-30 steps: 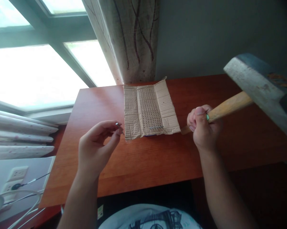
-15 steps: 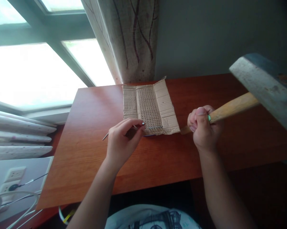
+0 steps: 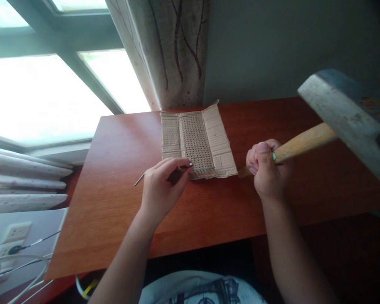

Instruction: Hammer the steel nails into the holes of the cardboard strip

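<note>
**A nail (image 3: 191, 164) pinched in your left hand (image 3: 163, 185), a hammer (image 3: 322, 131) held off in your right hand (image 3: 267, 169)**

At the far left you have the bright window (image 3: 41, 97), with wall sockets (image 3: 18, 232) lower down beside the bench (image 3: 215, 215). Coming right, a thin metal rod (image 3: 139, 179) sticks out from behind your left hand; its other end is hidden, so I cannot tell whether it lies on the bench or is tucked in your palm.

Your left grip is closed at the thumb and forefinger around the nail, whose pale round head shows. It is over the near left part of the cardboard (image 3: 223, 156), at the left end of a row of small metal pieces (image 3: 205, 169), nails by their look. The cardboard lies on the bench, side flaps spread, its middle panel (image 3: 194, 137) dotted with dark holes. Your hand hides the nail's tip, so I cannot say whether it has met a hole.

Farther right, your right grip is clenched around the wooden handle, with the steel head raised well apart from the cardboard.

I judge that you are placing the nail. The next move calls for a fine touch from your left hand: seat the tip, stand the nail straight, and hold the hammer back until it stays put.
</note>
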`<state>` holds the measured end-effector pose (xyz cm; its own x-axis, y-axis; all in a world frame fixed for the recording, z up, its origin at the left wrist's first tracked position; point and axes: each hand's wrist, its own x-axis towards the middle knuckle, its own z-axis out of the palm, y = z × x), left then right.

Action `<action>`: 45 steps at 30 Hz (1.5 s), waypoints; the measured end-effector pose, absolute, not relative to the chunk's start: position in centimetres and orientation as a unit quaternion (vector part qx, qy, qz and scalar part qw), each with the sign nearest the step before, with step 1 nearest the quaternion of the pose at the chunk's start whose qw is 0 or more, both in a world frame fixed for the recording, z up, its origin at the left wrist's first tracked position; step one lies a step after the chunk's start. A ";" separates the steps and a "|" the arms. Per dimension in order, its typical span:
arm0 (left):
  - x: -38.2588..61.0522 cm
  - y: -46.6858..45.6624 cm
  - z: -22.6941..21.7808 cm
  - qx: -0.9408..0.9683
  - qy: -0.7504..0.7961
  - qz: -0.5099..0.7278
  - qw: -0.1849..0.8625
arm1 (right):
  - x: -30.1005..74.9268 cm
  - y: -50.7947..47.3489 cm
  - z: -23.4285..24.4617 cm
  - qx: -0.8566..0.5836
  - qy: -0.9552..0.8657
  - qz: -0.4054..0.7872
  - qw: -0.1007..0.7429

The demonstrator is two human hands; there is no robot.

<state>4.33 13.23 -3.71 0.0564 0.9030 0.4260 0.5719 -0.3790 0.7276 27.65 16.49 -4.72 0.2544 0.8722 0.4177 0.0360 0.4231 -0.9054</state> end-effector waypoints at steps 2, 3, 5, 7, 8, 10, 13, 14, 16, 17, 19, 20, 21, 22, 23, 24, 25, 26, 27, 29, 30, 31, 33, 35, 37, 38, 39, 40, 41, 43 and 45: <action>4.3 13.2 -3.7 0.703 0.526 0.442 0.185 | 27.7 16.5 -4.8 -0.432 -0.522 0.316 0.664; 4.3 13.2 -3.8 0.703 0.527 0.441 0.183 | 27.7 16.5 -4.8 -0.428 -0.523 0.317 0.666; 4.3 13.3 -3.8 0.703 0.528 0.440 0.180 | 27.7 16.6 -4.9 -0.419 -0.524 0.317 0.670; 4.3 13.3 -3.8 0.705 0.527 0.440 0.177 | 27.7 16.6 -4.9 -0.416 -0.524 0.316 0.673; 4.3 13.3 -3.8 0.706 0.526 0.440 0.176 | 27.7 16.6 -4.9 -0.417 -0.524 0.315 0.673; 4.3 13.3 -3.7 0.709 0.525 0.440 0.171 | 27.7 16.6 -4.9 -0.419 -0.523 0.314 0.672; 4.5 13.3 -3.6 0.717 0.518 0.437 0.160 | 27.7 16.6 -4.9 -0.418 -0.523 0.315 0.673; 4.6 13.3 -3.6 0.720 0.516 0.437 0.157 | 27.7 16.6 -4.9 -0.419 -0.523 0.315 0.673; 4.7 13.4 -3.6 0.724 0.512 0.436 0.153 | 27.7 16.5 -4.8 -0.425 -0.522 0.315 0.669; 4.8 13.4 -3.6 0.724 0.511 0.437 0.153 | 27.7 16.5 -4.8 -0.430 -0.521 0.315 0.666; 4.8 13.4 -3.8 0.723 0.511 0.439 0.153 | 27.7 16.4 -4.7 -0.438 -0.522 0.316 0.660; 4.8 13.5 -3.9 0.721 0.511 0.442 0.154 | 27.6 16.4 -4.6 -0.442 -0.523 0.317 0.657; 4.8 13.5 -4.0 0.720 0.509 0.445 0.156 | 27.6 16.4 -4.6 -0.444 -0.525 0.319 0.652; 4.7 13.5 -4.1 0.718 0.508 0.449 0.157 | 27.6 16.4 -4.5 -0.446 -0.530 0.323 0.645; 4.7 13.5 -4.2 0.717 0.508 0.451 0.158 | 27.6 16.5 -4.4 -0.449 -0.536 0.330 0.634; 4.7 13.5 -4.3 0.715 0.508 0.453 0.158 | 27.7 16.5 -4.3 -0.451 -0.544 0.340 0.620; 4.7 13.5 -4.4 0.714 0.508 0.455 0.159 | 27.9 16.5 -4.3 -0.454 -0.553 0.350 0.604; 4.6 13.5 -4.5 0.714 0.507 0.455 0.159 | 28.1 16.4 -4.2 -0.457 -0.565 0.360 0.585; 4.6 13.5 -4.5 0.714 0.507 0.455 0.160 | 28.4 16.2 -4.1 -0.463 -0.578 0.365 0.564; 4.6 13.5 -4.6 0.714 0.504 0.458 0.162 | 29.3 15.6 -3.7 -0.488 -0.609 0.351 0.518; 4.6 13.5 -4.6 0.714 0.502 0.460 0.162 | 29.8 15.2 -3.5 -0.506 -0.628 0.334 0.488; 4.6 13.5 -4.6 0.714 0.501 0.461 0.161 | 30.3 14.8 -3.1 -0.526 -0.648 0.313 0.454; 4.7 13.5 -4.7 0.716 0.497 0.465 0.156 | 31.2 14.1 -2.2 -0.547 -0.697 0.275 0.374; 4.7 13.5 -4.7 0.718 0.495 0.466 0.148 | 31.7 13.4 -0.9 -0.537 -0.745 0.247 0.308; 4.7 13.5 -4.7 0.720 0.494 0.466 0.145 | 31.7 13.0 0.4 -0.517 -0.779 0.236 0.265; 4.7 13.5 -4.7 0.720 0.494 0.466 0.146 | 31.5 12.8 1.1 -0.509 -0.790 0.234 0.250; 4.7 13.5 -4.7 0.720 0.493 0.466 0.147 | 31.3 12.7 1.8 -0.502 -0.798 0.233 0.238; 4.7 13.5 -4.7 0.719 0.494 0.466 0.148 | 31.1 12.6 2.4 -0.497 -0.804 0.231 0.229; 4.7 13.5 -4.7 0.719 0.494 0.466 0.147 | 30.8 12.5 2.9 -0.493 -0.810 0.226 0.223; 4.7 13.6 -4.8 0.720 0.495 0.464 0.146 | 30.4 12.4 3.7 -0.485 -0.820 0.210 0.221; 4.7 13.6 -4.8 0.721 0.495 0.462 0.147 | 30.1 12.3 4.0 -0.480 -0.825 0.200 0.220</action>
<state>4.71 13.59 -4.77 0.0827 0.8498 0.5206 0.5792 -0.4661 0.6688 30.10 12.33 4.01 -0.4423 0.8803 0.1714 0.7037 0.4591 -0.5422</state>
